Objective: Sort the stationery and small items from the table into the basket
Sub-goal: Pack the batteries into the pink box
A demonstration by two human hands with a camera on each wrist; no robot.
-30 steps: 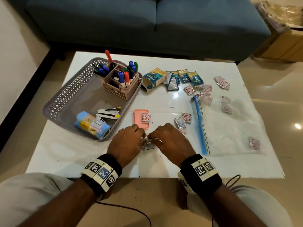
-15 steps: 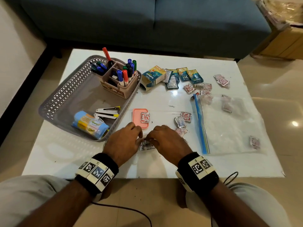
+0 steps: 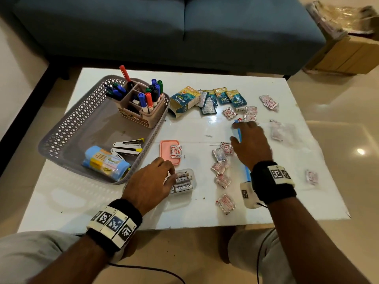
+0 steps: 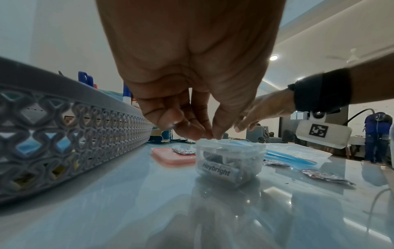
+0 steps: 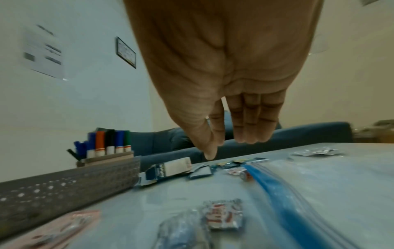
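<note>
White glossy table (image 3: 205,206) stands before a blue sofa (image 3: 164,27); tiled floor lies on either side.

Far left on the table sits the grey lattice basket (image 3: 61,132). Inside it: a brown pen holder (image 3: 141,111) at the far end, stocked with upright markers; a stapler (image 3: 128,146) lying flat; a light blue roll pack (image 3: 105,163) against the near wall.

Just right of the basket, a pink lid (image 3: 165,149) lies flat with one red-and-silver sachet (image 3: 176,151) resting on it. Directly in front of the lid stands a clear open box of batteries (image 3: 183,182). My left hand (image 3: 149,181) is at that box, fingers curled downward; in the left wrist view my fingertips (image 4: 193,133) are bunched together against its top rim. I cannot tell whether they actually pinch it.

Beyond, toward the sofa, a yellow-and-teal carton (image 3: 183,101) lies on its side with its flap open, teal packets (image 3: 221,98) just beside it.

Right of centre, loose sachets (image 3: 220,168) are scattered on the table. My right hand (image 3: 251,143) hovers palm down over the blue zip strip (image 5: 277,190) of a clear zip bag (image 3: 297,156), fingers straight and close together, holding nothing. Several sachets lie in or under the bag; which, I cannot tell.

At far right, on the floor, stands a cardboard box (image 3: 348,56).
</note>
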